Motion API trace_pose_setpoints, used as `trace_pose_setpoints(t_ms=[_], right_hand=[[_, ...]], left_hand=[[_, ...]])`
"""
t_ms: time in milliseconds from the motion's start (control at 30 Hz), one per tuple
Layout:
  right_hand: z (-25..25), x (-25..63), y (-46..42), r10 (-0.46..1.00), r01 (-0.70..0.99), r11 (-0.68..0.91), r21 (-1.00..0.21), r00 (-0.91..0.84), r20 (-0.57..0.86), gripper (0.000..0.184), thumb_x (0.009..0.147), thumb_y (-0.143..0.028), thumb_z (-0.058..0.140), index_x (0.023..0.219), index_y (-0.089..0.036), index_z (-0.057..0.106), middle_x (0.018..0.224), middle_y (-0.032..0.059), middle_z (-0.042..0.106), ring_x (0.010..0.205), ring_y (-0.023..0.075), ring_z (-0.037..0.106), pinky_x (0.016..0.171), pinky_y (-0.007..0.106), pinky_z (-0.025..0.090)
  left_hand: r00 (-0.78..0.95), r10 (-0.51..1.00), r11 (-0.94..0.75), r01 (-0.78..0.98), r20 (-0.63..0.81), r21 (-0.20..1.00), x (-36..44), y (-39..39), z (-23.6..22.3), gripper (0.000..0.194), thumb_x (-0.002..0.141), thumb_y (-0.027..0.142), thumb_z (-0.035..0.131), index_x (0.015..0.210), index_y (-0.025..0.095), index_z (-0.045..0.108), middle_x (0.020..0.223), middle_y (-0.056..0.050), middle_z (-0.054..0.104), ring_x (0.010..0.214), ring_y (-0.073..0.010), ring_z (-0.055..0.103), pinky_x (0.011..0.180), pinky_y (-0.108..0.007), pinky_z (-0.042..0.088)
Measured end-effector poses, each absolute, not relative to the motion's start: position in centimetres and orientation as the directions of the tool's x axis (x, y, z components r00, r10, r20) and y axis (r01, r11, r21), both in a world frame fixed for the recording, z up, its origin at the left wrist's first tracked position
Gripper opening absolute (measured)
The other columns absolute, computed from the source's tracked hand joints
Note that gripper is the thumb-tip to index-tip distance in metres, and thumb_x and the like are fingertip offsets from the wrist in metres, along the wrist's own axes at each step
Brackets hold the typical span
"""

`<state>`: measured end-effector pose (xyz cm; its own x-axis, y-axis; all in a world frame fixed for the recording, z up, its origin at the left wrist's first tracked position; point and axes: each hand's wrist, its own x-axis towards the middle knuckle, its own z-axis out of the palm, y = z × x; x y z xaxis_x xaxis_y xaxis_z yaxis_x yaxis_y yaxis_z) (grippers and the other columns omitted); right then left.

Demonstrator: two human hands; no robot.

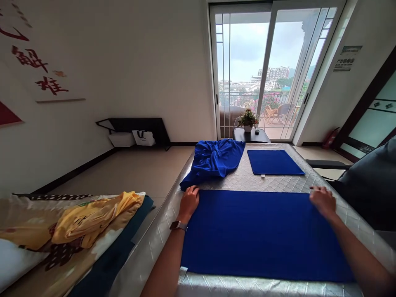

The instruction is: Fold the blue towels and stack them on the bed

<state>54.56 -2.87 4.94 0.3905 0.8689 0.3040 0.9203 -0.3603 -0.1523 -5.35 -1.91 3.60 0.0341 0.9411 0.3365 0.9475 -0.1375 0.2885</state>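
Observation:
A large blue towel (pixel 262 235) lies flat on a grey quilted mattress (pixel 278 183). My left hand (pixel 188 201), with a watch on its wrist, pinches the towel's far left corner. My right hand (pixel 323 201) holds the far right corner, fingers curled down on the cloth. Beyond them a crumpled blue towel (pixel 213 161) lies in a heap at the back left. A neatly folded blue towel (pixel 274 162) rests flat at the back right.
A bed with yellow and patterned bedding (pixel 77 227) stands to the left. A small dark table with a potted plant (pixel 247 120) sits before the glass balcony door (pixel 266 70). A dark chair (pixel 368 181) is at the right.

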Motion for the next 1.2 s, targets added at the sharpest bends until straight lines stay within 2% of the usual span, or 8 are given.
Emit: trace_pose_setpoints(t_ms=[67, 167, 267, 400, 533, 733, 967, 1200], right_hand=[[5.7, 48.1, -3.2, 0.933, 0.974, -0.195, -0.117, 0.221, 0.285, 0.043, 0.097, -0.018, 0.037, 0.126, -0.013, 0.069, 0.127, 0.0204, 0.066, 0.114, 0.0341, 0.062, 0.096, 0.047, 0.048], [6.0, 36.3, -3.4, 0.967, 0.992, 0.038, -0.124, -0.005, 0.253, 0.036, 0.099, -0.026, 0.045, 0.126, -0.028, 0.069, 0.133, 0.0044, 0.068, 0.117, 0.0209, 0.062, 0.101, 0.03, 0.045], [5.9, 25.2, -3.7, 0.924, 0.902, 0.357, -0.243, -0.302, 0.235, 0.04, 0.103, -0.035, 0.042, 0.136, -0.025, 0.063, 0.141, 0.0062, 0.063, 0.127, 0.0224, 0.057, 0.109, 0.033, 0.042], [4.8, 16.8, -4.4, 0.896, 0.832, 0.443, -0.333, -0.399, 0.196, 0.054, 0.104, -0.046, 0.04, 0.149, -0.019, 0.052, 0.155, 0.0093, 0.05, 0.146, 0.0258, 0.04, 0.122, 0.041, 0.028], [3.3, 17.5, -5.0, 0.882, 0.807, 0.471, -0.357, -0.44, 0.169, 0.061, 0.106, -0.051, 0.033, 0.158, -0.02, 0.04, 0.163, 0.006, 0.039, 0.154, 0.0247, 0.027, 0.127, 0.045, 0.017], [1.8, 31.2, -4.6, 0.931, 0.889, 0.363, -0.277, -0.354, 0.084, 0.059, 0.107, -0.05, 0.026, 0.16, -0.027, 0.036, 0.167, 0.0012, 0.031, 0.155, 0.0224, 0.023, 0.127, 0.045, 0.016], [0.0, 53.1, -4.2, 0.997, 0.994, -0.069, -0.079, 0.071, 0.027, 0.06, 0.106, -0.041, 0.025, 0.161, -0.019, 0.033, 0.167, 0.0071, 0.031, 0.154, 0.0267, 0.025, 0.125, 0.048, 0.02], [-1.5, 58.3, -4.2, 0.968, 0.966, -0.231, -0.116, 0.24, 0.07, 0.062, 0.105, -0.044, 0.023, 0.161, -0.018, 0.032, 0.168, 0.0086, 0.029, 0.155, 0.0273, 0.022, 0.125, 0.05, 0.018]], left_hand=[[0.078, 0.942, -0.175, 0.944, 0.327, 0.28, -4.9, -2.1, 3.4, 0.039, 0.099, 0.025, 0.041, 0.126, 0.021, 0.07, 0.136, -0.013, 0.064, 0.131, -0.032, 0.055, 0.115, -0.046, 0.042], [0.139, 0.94, -0.227, 0.937, 0.313, 0.266, -4.0, -2.2, 2.8, 0.039, 0.1, 0.032, 0.046, 0.13, 0.019, 0.068, 0.137, -0.014, 0.064, 0.13, -0.0332, 0.056, 0.113, -0.047, 0.043], [0.16, 0.934, -0.245, 0.938, 0.318, 0.247, -3.6, -2.4, 2.4, 0.045, 0.102, 0.036, 0.042, 0.137, 0.016, 0.063, 0.139, -0.015, 0.063, 0.13, -0.0321, 0.057, 0.114, -0.048, 0.043], [0.165, 0.927, -0.246, 0.946, 0.337, 0.212, -4.1, -2.4, 2.1, 0.047, 0.103, 0.037, 0.039, 0.14, 0.016, 0.06, 0.142, -0.015, 0.062, 0.132, -0.0312, 0.055, 0.117, -0.05, 0.039], [0.155, 0.921, -0.229, 0.958, 0.358, 0.172, -4.5, -2.3, 1.8, 0.048, 0.102, 0.039, 0.04, 0.142, 0.02, 0.06, 0.143, -0.013, 0.061, 0.138, -0.032, 0.051, 0.121, -0.053, 0.034], [0.123, 0.939, -0.159, 0.983, 0.32, 0.089, -4.7, -1.7, 0.8, 0.054, 0.103, 0.046, 0.037, 0.146, 0.02, 0.056, 0.151, -0.012, 0.056, 0.142, -0.0344, 0.046, 0.12, -0.052, 0.035], [0.139, 0.941, -0.17, 0.982, 0.309, 0.077, -5.1, -0.8, 0.1, 0.059, 0.102, 0.047, 0.032, 0.148, 0.017, 0.053, 0.153, -0.016, 0.053, 0.145, -0.0365, 0.041, 0.119, -0.056, 0.034], [0.14, 0.955, -0.171, 0.98, 0.263, 0.099, -5.4, -0.3, -0.1, 0.059, 0.101, 0.048, 0.03, 0.15, 0.022, 0.049, 0.151, -0.011, 0.054, 0.145, -0.0332, 0.042, 0.119, -0.055, 0.035]])
